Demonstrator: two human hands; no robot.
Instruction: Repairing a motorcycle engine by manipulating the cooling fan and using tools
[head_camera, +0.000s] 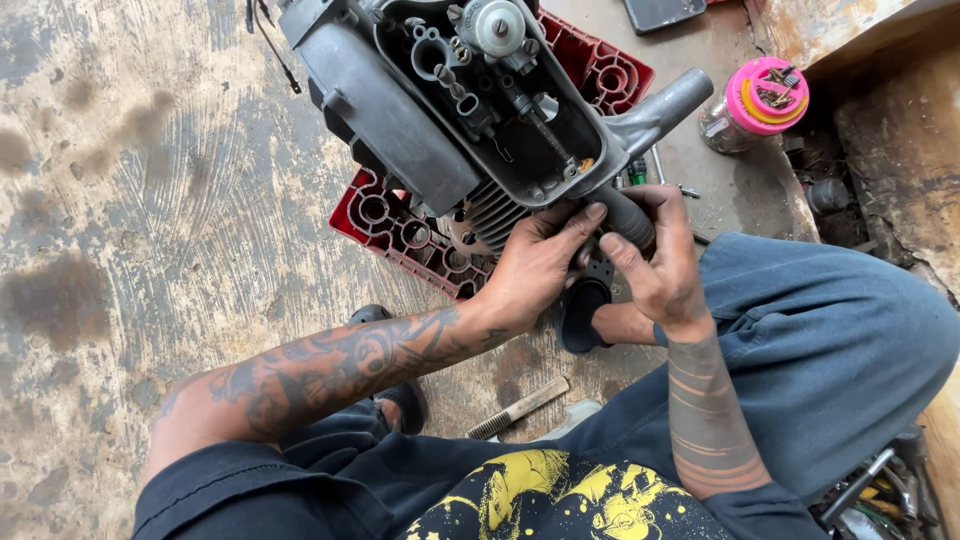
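A grey metal engine (400, 110) with its cover off lies tilted on a red plastic crate (400, 235). Gears and small parts show inside the open casing (495, 75). My left hand (535, 265) rests its fingers against the lower corner of the casing, beside the cooling fins (493, 213). There my right hand (655, 255) is closed around a dark rubber tube (625, 215) that sits on the engine's port. A grey pipe stub (665, 105) sticks out just above.
A pink-lidded clear jar (755, 105) of screws stands at the upper right by a rusty ledge (900, 150). A metal file (518, 408) lies on the stained concrete floor near my knee. Tools (880, 495) lie at the lower right.
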